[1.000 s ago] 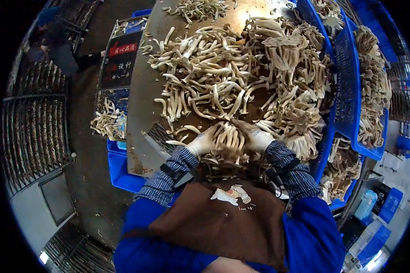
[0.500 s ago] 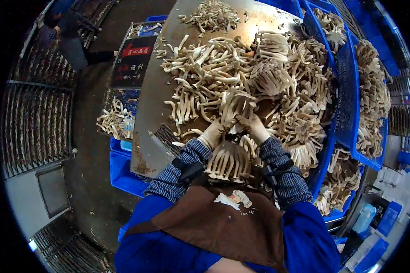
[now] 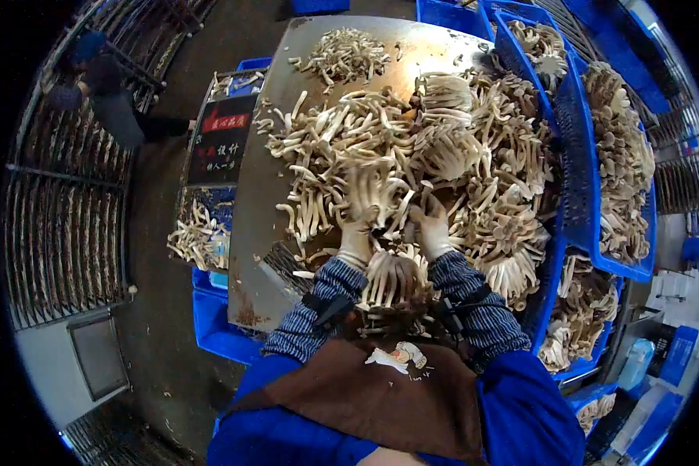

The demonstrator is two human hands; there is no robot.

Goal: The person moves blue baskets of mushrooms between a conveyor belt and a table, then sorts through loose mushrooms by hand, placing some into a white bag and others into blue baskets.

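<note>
My left hand (image 3: 356,238), in a soiled pale glove, is closed round the lower end of a mushroom cluster (image 3: 367,189), whose upper part is blurred. A short way to the right, my gloved right hand (image 3: 432,225) has its fingers curled in beside pale mushroom stems. What lies between its fingertips is hard to make out. Just below both hands, close to my apron, sits another mushroom bunch (image 3: 392,278) with its stems side by side. Loose mushrooms (image 3: 349,128) are heaped beyond my hands, and fuller clusters (image 3: 446,147) lie to the right.
The metal table (image 3: 258,233) bears a small mushroom pile (image 3: 346,54) at its far end. Blue crates (image 3: 582,163) of mushrooms line the right side. A side stand with a black sign (image 3: 221,144) adjoins the left edge. Another person (image 3: 116,101) stands by the racks at far left.
My hands have moved apart; before, they met at the mushroom cluster. The left has shifted slightly left with the cluster. The whole view has also shifted a little.
</note>
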